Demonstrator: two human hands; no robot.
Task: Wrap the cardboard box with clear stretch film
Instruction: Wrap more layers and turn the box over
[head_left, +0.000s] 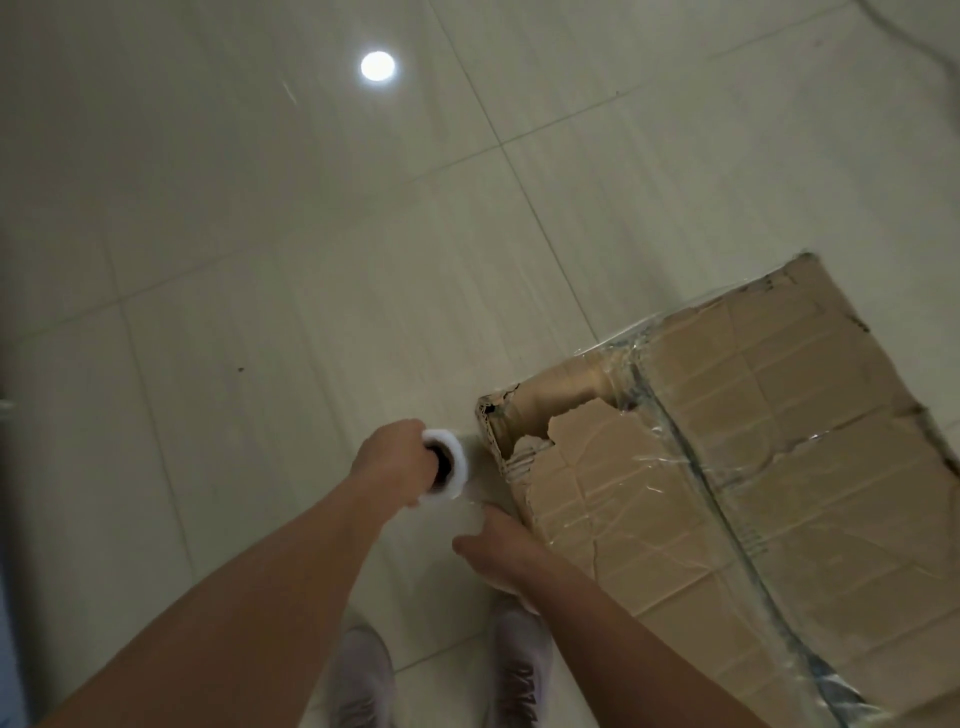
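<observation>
Forearms reached down over the tiled floor (260, 260). The left hand (389, 457) gripped the top end of the stretch film roll (448, 463), and the right hand (493, 545) seemed curled round its lower part. The roll stood nearly upright. The partly filmed cardboard box (727, 467) lay on the floor just right of it, its torn corner nearest the right hand.

torn, film-streaked cardboard box (727, 467) on floor; film roll (444, 465) upright just beside it.
</observation>
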